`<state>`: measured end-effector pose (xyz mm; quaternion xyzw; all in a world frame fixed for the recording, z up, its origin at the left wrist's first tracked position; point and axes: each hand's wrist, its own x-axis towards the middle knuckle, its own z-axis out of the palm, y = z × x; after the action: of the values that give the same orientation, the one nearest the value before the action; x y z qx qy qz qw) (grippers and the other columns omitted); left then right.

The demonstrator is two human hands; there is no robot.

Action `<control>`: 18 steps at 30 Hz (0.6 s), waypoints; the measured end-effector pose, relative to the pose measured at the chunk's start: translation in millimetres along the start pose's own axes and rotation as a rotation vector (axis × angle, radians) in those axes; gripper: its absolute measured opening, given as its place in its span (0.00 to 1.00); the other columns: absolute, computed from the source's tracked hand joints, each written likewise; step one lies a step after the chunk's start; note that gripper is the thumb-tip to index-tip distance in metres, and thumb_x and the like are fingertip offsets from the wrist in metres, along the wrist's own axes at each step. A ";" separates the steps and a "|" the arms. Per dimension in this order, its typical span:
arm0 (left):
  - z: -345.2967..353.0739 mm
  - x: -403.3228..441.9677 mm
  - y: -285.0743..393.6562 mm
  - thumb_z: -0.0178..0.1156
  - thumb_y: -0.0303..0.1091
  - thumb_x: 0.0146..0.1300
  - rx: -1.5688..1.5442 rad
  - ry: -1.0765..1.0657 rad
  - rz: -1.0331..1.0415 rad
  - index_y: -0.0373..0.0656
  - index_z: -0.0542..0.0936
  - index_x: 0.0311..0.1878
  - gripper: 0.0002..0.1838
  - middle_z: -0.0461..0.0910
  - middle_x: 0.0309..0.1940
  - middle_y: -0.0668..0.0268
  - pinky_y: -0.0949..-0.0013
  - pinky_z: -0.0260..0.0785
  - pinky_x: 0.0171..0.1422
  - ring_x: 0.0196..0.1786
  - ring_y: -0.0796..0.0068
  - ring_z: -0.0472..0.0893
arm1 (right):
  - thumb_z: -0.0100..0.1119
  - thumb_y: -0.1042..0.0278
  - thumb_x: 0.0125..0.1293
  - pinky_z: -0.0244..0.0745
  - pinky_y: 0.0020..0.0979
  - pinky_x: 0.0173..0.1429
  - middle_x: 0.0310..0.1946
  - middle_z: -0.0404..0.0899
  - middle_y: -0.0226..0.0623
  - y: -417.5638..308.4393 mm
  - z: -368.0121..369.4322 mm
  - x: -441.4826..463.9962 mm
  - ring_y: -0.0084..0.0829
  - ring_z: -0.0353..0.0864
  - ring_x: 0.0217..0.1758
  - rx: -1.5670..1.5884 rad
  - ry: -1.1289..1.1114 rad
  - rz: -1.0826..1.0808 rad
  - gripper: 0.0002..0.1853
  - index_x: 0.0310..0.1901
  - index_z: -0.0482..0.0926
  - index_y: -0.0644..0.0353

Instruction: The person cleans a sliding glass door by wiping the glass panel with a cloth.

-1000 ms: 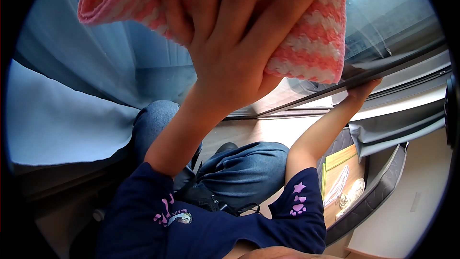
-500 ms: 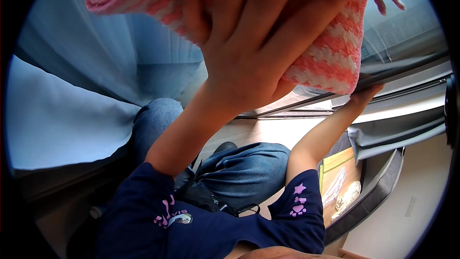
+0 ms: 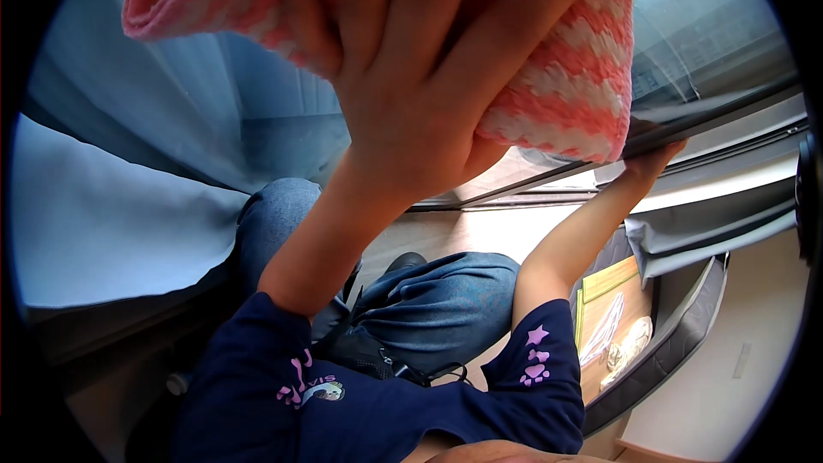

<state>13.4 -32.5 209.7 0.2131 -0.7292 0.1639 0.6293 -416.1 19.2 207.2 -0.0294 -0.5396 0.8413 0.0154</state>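
Note:
A pink and white striped cloth (image 3: 566, 77) is in my left hand (image 3: 403, 94), at the top of the view against the glass panel (image 3: 720, 34). The back of this hand faces me, its fingers spread over the bunched cloth, and the fingertips are partly sunk in its folds. My right hand (image 3: 656, 159) reaches to the dark frame (image 3: 703, 124) at the lower edge of the glass and touches it; its fingers are mostly hidden there.
Blue-grey curtains (image 3: 120, 214) hang at the left. Below are my bent knees in jeans (image 3: 446, 300). At the right, a grey fabric bin (image 3: 677, 343) stands beside a wooden surface with a pale bundle (image 3: 633, 343). Another grey drape (image 3: 711, 236) hangs above it.
My left hand and the cloth shifted right and slightly down, then back left and slightly up. My right hand stays at the frame.

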 end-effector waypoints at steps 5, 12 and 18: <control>-2.2 2.9 4.6 0.56 0.31 0.62 -0.032 -0.042 0.009 0.39 0.69 0.63 0.25 0.72 0.61 0.58 0.61 0.55 0.68 0.67 0.55 0.65 | 0.43 0.29 0.64 0.70 0.32 0.22 0.16 0.73 0.35 96.0 -65.1 101.0 0.36 0.73 0.18 -0.063 -0.256 -0.619 0.32 0.32 0.75 0.57; 0.2 15.2 19.3 0.56 0.31 0.62 -0.070 -0.089 0.019 0.39 0.69 0.63 0.25 0.72 0.60 0.58 0.60 0.56 0.67 0.67 0.55 0.65 | 0.42 0.24 0.61 0.66 0.31 0.17 0.12 0.69 0.32 51.1 -62.3 112.7 0.33 0.70 0.14 -0.018 -0.468 -0.633 0.34 0.25 0.73 0.53; -5.8 13.8 17.2 0.56 0.31 0.62 -0.095 -0.132 0.006 0.40 0.70 0.63 0.25 0.72 0.60 0.59 0.60 0.56 0.67 0.67 0.55 0.65 | 0.41 0.24 0.61 0.65 0.32 0.16 0.10 0.67 0.32 32.0 -46.4 73.5 0.32 0.69 0.12 0.139 -0.632 -0.255 0.35 0.23 0.71 0.53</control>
<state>7.8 -16.3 224.7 0.1911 -0.7766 0.1167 0.5888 -486.1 52.2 156.5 0.3012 -0.4585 0.8348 -0.0455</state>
